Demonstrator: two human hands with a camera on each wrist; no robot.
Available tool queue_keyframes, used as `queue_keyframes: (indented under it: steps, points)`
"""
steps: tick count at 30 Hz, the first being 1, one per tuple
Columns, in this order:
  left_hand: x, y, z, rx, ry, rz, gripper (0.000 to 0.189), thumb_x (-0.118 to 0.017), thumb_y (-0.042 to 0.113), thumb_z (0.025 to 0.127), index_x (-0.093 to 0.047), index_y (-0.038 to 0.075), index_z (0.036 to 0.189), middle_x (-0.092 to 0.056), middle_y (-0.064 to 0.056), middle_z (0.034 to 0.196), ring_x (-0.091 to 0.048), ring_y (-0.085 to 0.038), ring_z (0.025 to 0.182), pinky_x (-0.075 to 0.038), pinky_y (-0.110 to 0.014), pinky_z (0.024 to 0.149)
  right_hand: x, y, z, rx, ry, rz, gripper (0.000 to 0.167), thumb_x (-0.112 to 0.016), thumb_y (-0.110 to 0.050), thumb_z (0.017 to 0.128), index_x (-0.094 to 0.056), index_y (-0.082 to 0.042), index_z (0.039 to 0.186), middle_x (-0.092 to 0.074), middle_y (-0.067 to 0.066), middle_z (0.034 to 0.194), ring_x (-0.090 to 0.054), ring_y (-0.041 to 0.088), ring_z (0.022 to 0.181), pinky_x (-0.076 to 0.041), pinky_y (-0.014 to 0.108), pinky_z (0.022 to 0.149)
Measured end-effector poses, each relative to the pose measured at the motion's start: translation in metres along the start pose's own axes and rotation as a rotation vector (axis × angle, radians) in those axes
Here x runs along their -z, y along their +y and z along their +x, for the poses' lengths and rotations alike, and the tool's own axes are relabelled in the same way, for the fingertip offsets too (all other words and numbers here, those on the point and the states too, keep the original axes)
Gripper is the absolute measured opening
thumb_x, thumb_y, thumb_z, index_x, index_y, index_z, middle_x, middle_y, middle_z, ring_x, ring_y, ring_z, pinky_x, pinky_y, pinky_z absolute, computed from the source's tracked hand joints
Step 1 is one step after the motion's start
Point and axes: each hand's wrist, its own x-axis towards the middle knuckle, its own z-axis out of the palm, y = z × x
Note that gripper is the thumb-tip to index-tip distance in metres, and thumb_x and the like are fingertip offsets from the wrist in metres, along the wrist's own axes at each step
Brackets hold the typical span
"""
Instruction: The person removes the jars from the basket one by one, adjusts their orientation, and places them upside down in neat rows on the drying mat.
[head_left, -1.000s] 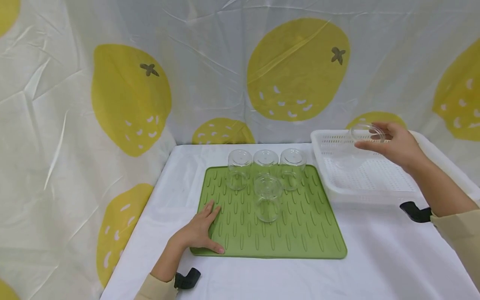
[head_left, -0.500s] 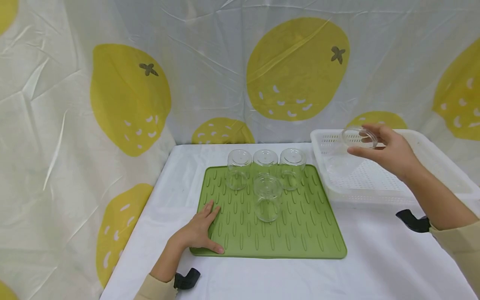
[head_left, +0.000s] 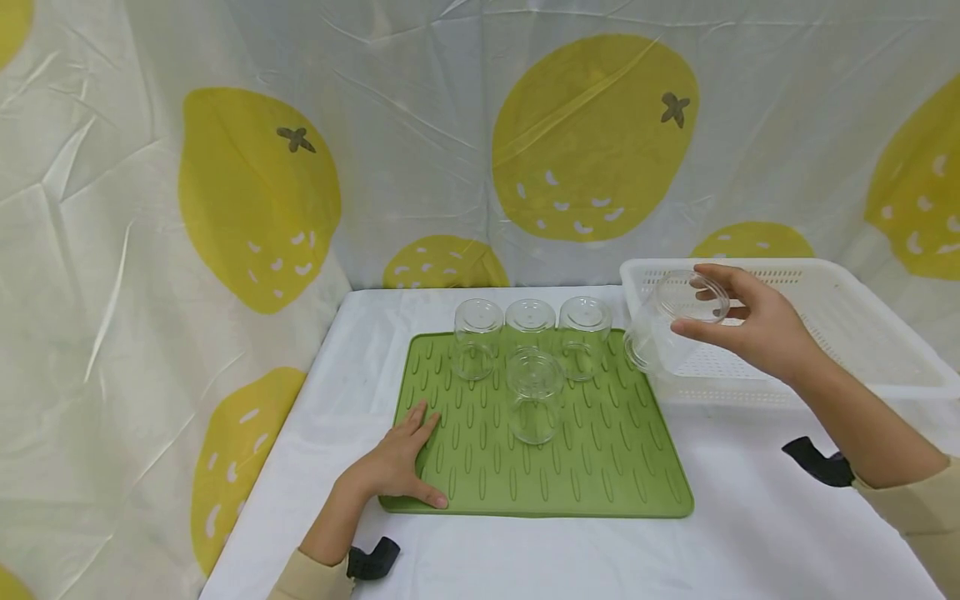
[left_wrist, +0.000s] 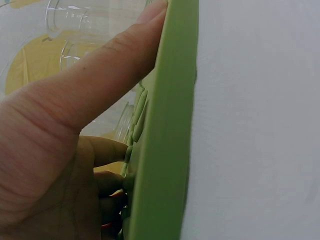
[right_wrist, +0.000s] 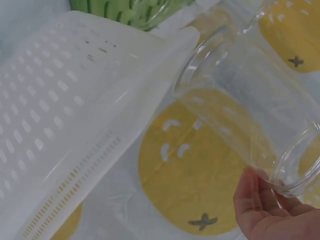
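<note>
My right hand (head_left: 757, 321) grips a clear glass (head_left: 660, 329) round one end, above the left side of the white basket. The glass is tilted, its other end pointing down and left towards the mat's back right corner. In the right wrist view the fingers (right_wrist: 255, 192) hold the end of the glass (right_wrist: 235, 100). My left hand (head_left: 397, 458) rests with spread fingers on the front left part of a green ribbed mat (head_left: 600, 475). Its thumb (left_wrist: 110, 70) lies along the mat's edge (left_wrist: 167, 125) in the left wrist view.
Three clear glasses stand upside down in a row at the mat's back, the left one (head_left: 478, 333) among them. Another upside-down glass (head_left: 535, 400) stands in front of the middle one. A white perforated basket (head_left: 877, 333) sits right of the mat, before a lemon-patterned curtain (head_left: 420, 150).
My right hand has moved left and down with the glass, from over the basket towards its left rim and the mat. My left hand and the standing glasses have stayed put.
</note>
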Motion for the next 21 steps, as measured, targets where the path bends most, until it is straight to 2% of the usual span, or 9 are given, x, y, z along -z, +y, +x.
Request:
queue_keyframes:
  steps: [8,21]
  points:
    - [-0.001,-0.001,0.001,0.006,-0.002,0.003,0.127,-0.090,0.053,0.059,-0.023,0.001,0.154,-0.005,-0.021,0.161,-0.004,-0.035,0.147,-0.017,-0.060,0.113,-0.011,-0.006,-0.005,0.064,-0.004,0.051,0.074,-0.078,-0.021,0.085,-0.040,-0.009,0.148,-0.050,0.017,0.137,-0.045,-0.004,0.106,-0.038,0.008,0.079]
    - [-0.001,-0.001,0.001,0.011,-0.005,0.015,0.127,-0.089,0.054,0.059,-0.024,0.001,0.154,-0.005,-0.021,0.161,-0.004,-0.035,0.148,-0.017,-0.059,0.113,-0.027,-0.017,-0.019,0.123,-0.045,0.042,0.077,-0.080,-0.022,0.083,-0.041,-0.014,0.149,-0.053,0.013,0.136,-0.045,-0.004,0.110,-0.035,0.011,0.084]
